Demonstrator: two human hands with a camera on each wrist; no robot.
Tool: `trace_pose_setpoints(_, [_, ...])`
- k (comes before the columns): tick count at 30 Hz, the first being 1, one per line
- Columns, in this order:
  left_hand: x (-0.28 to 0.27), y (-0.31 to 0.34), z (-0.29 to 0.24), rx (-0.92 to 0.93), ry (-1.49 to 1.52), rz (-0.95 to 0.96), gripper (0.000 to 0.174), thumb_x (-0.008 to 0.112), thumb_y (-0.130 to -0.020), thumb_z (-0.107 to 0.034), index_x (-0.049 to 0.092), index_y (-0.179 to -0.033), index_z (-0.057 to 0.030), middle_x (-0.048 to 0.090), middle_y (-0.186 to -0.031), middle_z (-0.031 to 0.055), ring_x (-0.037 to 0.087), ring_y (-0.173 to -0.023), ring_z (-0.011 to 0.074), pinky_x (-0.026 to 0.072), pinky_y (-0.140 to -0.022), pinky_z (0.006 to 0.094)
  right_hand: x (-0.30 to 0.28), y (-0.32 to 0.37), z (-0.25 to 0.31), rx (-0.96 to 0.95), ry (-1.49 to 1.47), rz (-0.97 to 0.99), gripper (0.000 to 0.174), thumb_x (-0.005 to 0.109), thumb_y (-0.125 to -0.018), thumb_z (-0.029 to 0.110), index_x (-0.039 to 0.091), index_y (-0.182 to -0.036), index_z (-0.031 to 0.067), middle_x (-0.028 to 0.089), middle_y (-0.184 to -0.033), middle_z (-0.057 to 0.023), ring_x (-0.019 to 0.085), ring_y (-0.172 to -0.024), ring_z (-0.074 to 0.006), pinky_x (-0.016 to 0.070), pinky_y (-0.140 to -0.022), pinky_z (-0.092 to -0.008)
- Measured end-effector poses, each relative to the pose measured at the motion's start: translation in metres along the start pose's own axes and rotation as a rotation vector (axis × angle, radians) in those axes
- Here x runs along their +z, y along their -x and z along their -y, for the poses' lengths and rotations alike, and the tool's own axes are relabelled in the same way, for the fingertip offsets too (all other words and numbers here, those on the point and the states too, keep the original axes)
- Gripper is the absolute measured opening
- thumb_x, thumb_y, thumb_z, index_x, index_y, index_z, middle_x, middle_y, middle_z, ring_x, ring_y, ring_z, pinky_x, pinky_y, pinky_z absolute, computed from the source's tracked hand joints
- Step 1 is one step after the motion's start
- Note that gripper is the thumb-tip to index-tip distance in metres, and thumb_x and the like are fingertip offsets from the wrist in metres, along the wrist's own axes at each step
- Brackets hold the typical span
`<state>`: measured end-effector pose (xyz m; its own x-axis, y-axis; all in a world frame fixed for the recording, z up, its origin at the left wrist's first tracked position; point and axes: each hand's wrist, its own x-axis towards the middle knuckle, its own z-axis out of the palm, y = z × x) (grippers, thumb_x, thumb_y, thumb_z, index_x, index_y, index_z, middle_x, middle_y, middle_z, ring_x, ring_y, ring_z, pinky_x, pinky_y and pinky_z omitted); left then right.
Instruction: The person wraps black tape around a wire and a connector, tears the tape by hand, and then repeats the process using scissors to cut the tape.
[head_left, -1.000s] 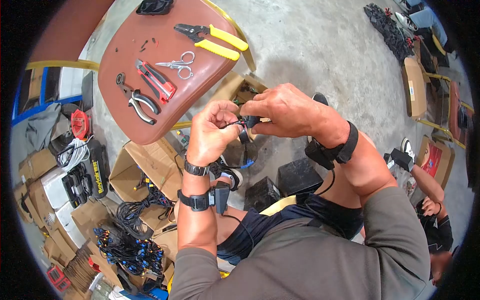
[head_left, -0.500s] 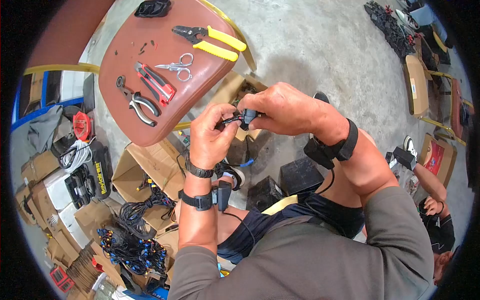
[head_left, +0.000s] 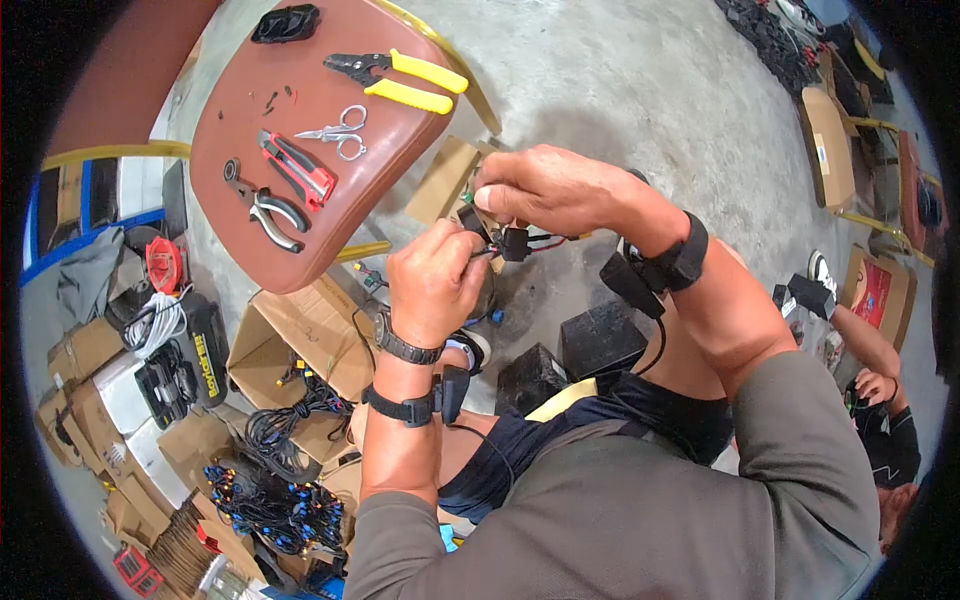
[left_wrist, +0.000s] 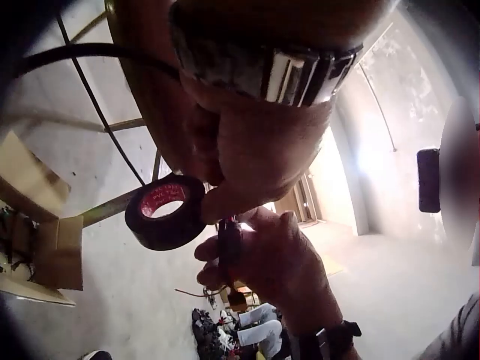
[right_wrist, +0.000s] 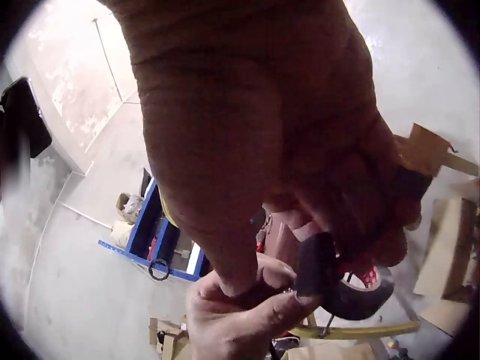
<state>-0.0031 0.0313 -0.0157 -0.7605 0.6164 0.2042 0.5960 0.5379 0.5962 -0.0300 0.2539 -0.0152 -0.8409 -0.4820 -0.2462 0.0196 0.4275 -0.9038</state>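
Ok, grey shirt (head_left: 620,500) nearest, then both hands over the floor. Left hand (head_left: 432,285): fingers curled, pinching wiring (head_left: 488,252) at the black connector (head_left: 515,243). Right hand (head_left: 555,190): fingers bent in just above the connector; what they grip is hidden, can't tell. Black tape roll (left_wrist: 165,213) sits right beside the hands, holder unclear. Open carton (head_left: 300,345) full of cables lower left. Beyond the hands, brown chair seat (head_left: 235,215) carries wire strippers (head_left: 395,80), scissors (head_left: 340,132), utility knife (head_left: 297,170), pliers (head_left: 265,207), black pouch (head_left: 285,24). Second person (head_left: 880,400) far right.
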Motion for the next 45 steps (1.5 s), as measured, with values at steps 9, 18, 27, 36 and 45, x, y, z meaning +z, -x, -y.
trace_pose_setpoints(9, [0.010, 0.002, -0.018, 0.093, 0.040, 0.025, 0.019, 0.075, -0.069, -0.002, 0.063, -0.083, -0.0062, 0.062, -0.080, 0.0075, 0.064, -0.068, 0.0271, 0.0493, -0.058, 0.0359, 0.015, -0.005, -0.008, 0.103, 0.197, 0.129, 0.037, 0.057, -0.092, 0.030, 0.066, -0.107, -0.0016, 0.070, -0.088, -0.0228, 0.069, -0.083, -0.0364, 0.0520, -0.074, -0.0427])
trace_pose_setpoints(18, [0.015, -0.001, -0.020, 0.061, 0.168, -0.067, 0.017, 0.073, -0.073, 0.004, 0.063, -0.085, -0.0027, 0.065, -0.081, 0.0114, 0.065, -0.069, 0.0276, 0.0509, -0.060, 0.0335, 0.010, -0.001, -0.001, 0.027, 0.018, -0.153, 0.045, 0.073, -0.082, 0.025, 0.063, -0.114, -0.0043, 0.069, -0.083, -0.0220, 0.069, -0.078, -0.0287, 0.0532, -0.069, -0.0375])
trace_pose_setpoints(27, [0.011, 0.004, -0.017, -0.014, 0.247, -0.051, 0.017, 0.074, -0.074, 0.005, 0.060, -0.081, -0.0020, 0.066, -0.076, 0.0113, 0.064, -0.065, 0.0258, 0.0499, -0.061, 0.0311, 0.009, -0.001, -0.002, -0.020, -0.079, -0.190, 0.047, 0.076, -0.079, 0.024, 0.063, -0.116, -0.0016, 0.068, -0.076, -0.0145, 0.064, -0.070, -0.0207, 0.0512, -0.064, -0.0338])
trace_pose_setpoints(36, [0.013, 0.005, -0.014, -0.103, 0.343, -0.035, 0.016, 0.075, -0.075, 0.003, 0.061, -0.077, -0.0040, 0.066, -0.072, 0.0085, 0.064, -0.063, 0.0239, 0.0493, -0.060, 0.0322, 0.008, 0.001, 0.001, -0.147, -0.039, -0.177, 0.046, 0.076, -0.077, 0.020, 0.060, -0.116, 0.0001, 0.065, -0.066, -0.0111, 0.060, -0.060, -0.0193, 0.0479, -0.057, -0.0348])
trace_pose_setpoints(45, [0.012, 0.006, -0.015, -0.198, 0.462, -0.073, 0.016, 0.076, -0.076, 0.006, 0.061, -0.075, -0.0007, 0.066, -0.072, 0.0044, 0.057, -0.066, 0.0098, 0.0477, -0.062, 0.0252, 0.010, 0.004, 0.002, -0.225, -0.079, -0.211, 0.047, 0.075, -0.077, 0.014, 0.057, -0.117, 0.0005, 0.063, -0.065, -0.0091, 0.058, -0.057, -0.0165, 0.0459, -0.054, -0.0322])
